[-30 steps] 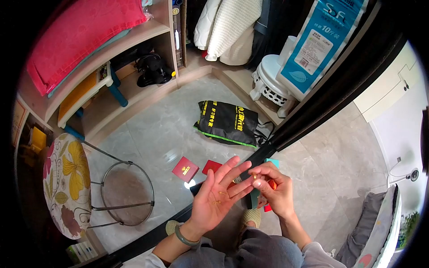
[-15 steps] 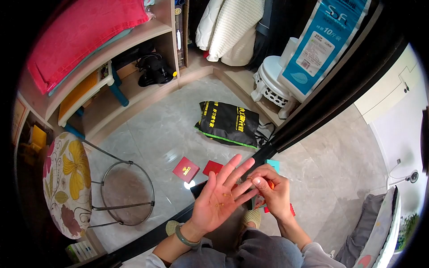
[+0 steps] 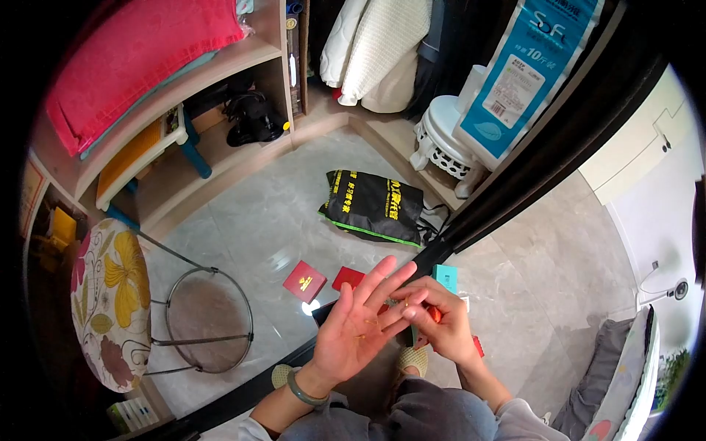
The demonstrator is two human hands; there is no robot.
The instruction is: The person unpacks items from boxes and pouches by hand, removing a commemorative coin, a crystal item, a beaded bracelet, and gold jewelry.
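My left hand [image 3: 357,331] is open, palm up and fingers spread, with a jade-like bangle [image 3: 303,389] at the wrist. Small thin gold jewelry pieces [image 3: 360,336] lie on its palm; their exact kind is too small to tell. Close against its fingertips, my right hand [image 3: 445,323] pinches a tiny gold piece of jewelry [image 3: 407,303] between thumb and fingers. An orange-red item [image 3: 435,314], mostly hidden, is tucked in the same hand. Below on the floor are a maroon box [image 3: 304,281], a red box [image 3: 347,278] and a teal box [image 3: 445,277].
A black drawstring bag [image 3: 375,206] with yellow lettering lies on the floor ahead. At left stands a flower-covered stool [image 3: 118,309]. A dark door track [image 3: 471,235] crosses the floor. Shelving [image 3: 243,55], a white stand [image 3: 448,121] and a blue package [image 3: 522,88] line the back.
My right hand has shifted slightly down and left, its fingers now bent lower by the left fingers. More of the teal box shows. The left hand stays nearly still.
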